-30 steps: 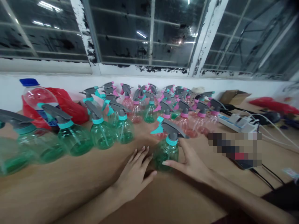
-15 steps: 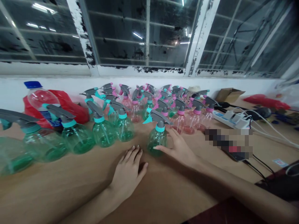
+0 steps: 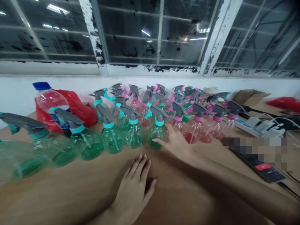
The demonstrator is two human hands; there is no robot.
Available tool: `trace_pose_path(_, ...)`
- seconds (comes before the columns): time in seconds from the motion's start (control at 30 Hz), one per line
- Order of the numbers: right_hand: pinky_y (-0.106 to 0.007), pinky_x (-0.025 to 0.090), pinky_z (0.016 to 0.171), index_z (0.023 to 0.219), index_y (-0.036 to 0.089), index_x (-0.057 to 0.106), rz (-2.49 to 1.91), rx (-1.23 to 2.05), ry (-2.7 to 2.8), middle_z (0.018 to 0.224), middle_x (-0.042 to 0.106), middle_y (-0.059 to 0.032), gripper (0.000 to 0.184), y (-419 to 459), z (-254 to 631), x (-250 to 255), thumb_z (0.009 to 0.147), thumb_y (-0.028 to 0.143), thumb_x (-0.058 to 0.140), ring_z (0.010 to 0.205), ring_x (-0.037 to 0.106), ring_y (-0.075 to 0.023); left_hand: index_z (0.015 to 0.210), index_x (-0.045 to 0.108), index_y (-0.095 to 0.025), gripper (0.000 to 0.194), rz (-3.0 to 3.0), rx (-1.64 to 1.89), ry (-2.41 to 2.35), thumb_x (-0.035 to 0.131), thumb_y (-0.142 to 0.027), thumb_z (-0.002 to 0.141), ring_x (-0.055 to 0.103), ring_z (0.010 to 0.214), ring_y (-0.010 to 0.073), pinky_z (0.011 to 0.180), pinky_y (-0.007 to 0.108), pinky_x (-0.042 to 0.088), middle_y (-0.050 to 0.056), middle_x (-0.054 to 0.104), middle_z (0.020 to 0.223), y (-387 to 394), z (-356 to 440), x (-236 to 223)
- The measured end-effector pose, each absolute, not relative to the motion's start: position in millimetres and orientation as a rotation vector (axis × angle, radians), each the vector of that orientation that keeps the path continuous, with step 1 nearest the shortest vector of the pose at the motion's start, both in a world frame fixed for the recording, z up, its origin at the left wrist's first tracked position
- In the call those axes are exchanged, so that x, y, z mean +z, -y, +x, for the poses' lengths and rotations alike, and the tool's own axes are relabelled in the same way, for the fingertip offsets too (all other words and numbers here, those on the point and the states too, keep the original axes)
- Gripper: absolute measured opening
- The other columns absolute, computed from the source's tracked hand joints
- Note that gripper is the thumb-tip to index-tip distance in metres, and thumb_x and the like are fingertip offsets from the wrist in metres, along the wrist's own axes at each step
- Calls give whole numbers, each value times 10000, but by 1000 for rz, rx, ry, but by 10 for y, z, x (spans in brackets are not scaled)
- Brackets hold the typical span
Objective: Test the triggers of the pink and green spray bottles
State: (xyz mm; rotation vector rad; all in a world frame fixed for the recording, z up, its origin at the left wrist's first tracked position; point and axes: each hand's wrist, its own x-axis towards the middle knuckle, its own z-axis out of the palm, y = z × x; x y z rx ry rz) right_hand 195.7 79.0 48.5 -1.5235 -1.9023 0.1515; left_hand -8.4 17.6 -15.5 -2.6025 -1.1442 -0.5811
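Observation:
My right hand [image 3: 178,142] is closed round the right side of a green spray bottle [image 3: 157,136], its thumb across the front and its fingers partly hidden behind. The bottle stands upright, with a turquoise collar and a grey trigger head whose turquoise nozzle points left. Just left of it is another green spray bottle [image 3: 134,134], the end of a row of several green ones. Pink spray bottles [image 3: 193,128] stand close on the right, beyond my hand. Flat on the table, in front of the bottles, lies my left hand [image 3: 133,184], its fingers stretched out and holding nothing.
More green and pink spray bottles crowd the back by the wall. A blue-capped bottle [image 3: 52,101] and a red plastic bag [image 3: 79,107] stand at the left. On the right are a white power strip [image 3: 255,126], cables and a phone [image 3: 264,168] on the wooden table [image 3: 77,193].
My right hand has pushed the green spray bottle away from me and leftward, up beside the row of green ones. My left hand stays flat on the table. The camera has swung slightly.

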Motion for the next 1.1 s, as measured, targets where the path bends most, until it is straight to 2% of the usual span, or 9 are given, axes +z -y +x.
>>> trace_pose_path(0.23, -473, 508, 728, 1295, 29, 391, -1622, 110, 1931, 989, 664, -223, 659, -890, 1848, 561, 804, 404, 621, 915, 653, -387, 1287, 478, -75, 467, -2639, -627, 1161, 497, -333, 899, 431, 1265, 317, 977, 481, 424, 178, 483, 1360, -165, -93, -170)
trace_pose_path(0.47, -479, 494, 830, 1270, 11, 445, -1614, 57, 1950, 1139, 604, -263, 613, -989, 1816, 582, 796, 342, 648, 1049, 600, -389, 1294, 478, -92, 470, -2635, -609, 1164, 498, -343, 897, 410, 1281, 305, 987, 455, 420, 163, 476, 1370, -165, -104, -166)
trace_pose_path(0.57, -480, 463, 910, 1323, 3, 407, -1604, 42, 1949, 1215, 572, -275, 680, -999, 1795, 592, 791, 340, 662, 1156, 537, -382, 1289, 480, -92, 465, -2620, -596, 1158, 493, -342, 898, 421, 1274, 305, 976, 456, 432, 163, 481, 1366, -166, -100, -153)
trace_pose_path(0.67, -475, 475, 906, 1368, -8, 361, -1581, 25, 1920, 1264, 545, -279, 769, -944, 1823, 628, 773, 357, 682, 1188, 516, -377, 1278, 484, -79, 464, -2605, -587, 1134, 496, -343, 897, 448, 1253, 308, 954, 459, 453, 171, 493, 1353, -173, -93, -144)
trace_pose_path(0.73, -445, 511, 854, 1329, 14, 443, -1505, 57, 1874, 1184, 621, -239, 669, -861, 1912, 667, 790, 340, 666, 1071, 610, -343, 1281, 479, -83, 467, -2596, -587, 1134, 493, -352, 900, 463, 1241, 305, 940, 458, 465, 166, 498, 1349, -180, -95, -140)
trace_pose_path(0.83, -318, 557, 700, 1075, 146, 665, -1371, 172, 1794, 920, 746, -88, 265, -696, 2167, 722, 871, 277, 559, 755, 710, -208, 1302, 460, -107, 469, -2593, -574, 1147, 483, -360, 907, 475, 1230, 295, 930, 453, 474, 144, 496, 1356, -186, -107, -128)
trace_pose_path(0.87, -290, 552, 675, 1002, 170, 690, -1365, 167, 1762, 904, 749, -64, 216, -642, 2271, 734, 883, 266, 537, 731, 707, -184, 1305, 457, -118, 463, -2598, -572, 1150, 479, -358, 910, 479, 1226, 293, 927, 452, 475, 136, 495, 1358, -187, -111, -121)
trace_pose_path(0.97, -283, 529, 603, 948, 162, 700, -1433, 97, 1607, 875, 745, -66, 208, -529, 2545, 750, 858, 293, 567, 638, 681, -172, 1295, 470, -153, 424, -2629, -598, 1151, 469, -344, 917, 504, 1200, 288, 912, 451, 483, 116, 502, 1352, -181, -114, -87)
trace_pose_path(1.1, -342, 518, 629, 1143, 148, 626, -1654, 70, 1634, 724, 719, -63, 406, -560, 2673, 748, 845, 419, 570, 620, 669, -220, 1276, 489, -215, 373, -2676, -679, 1133, 479, -300, 914, 531, 1168, 279, 906, 446, 483, 75, 531, 1320, -143, -95, -31)
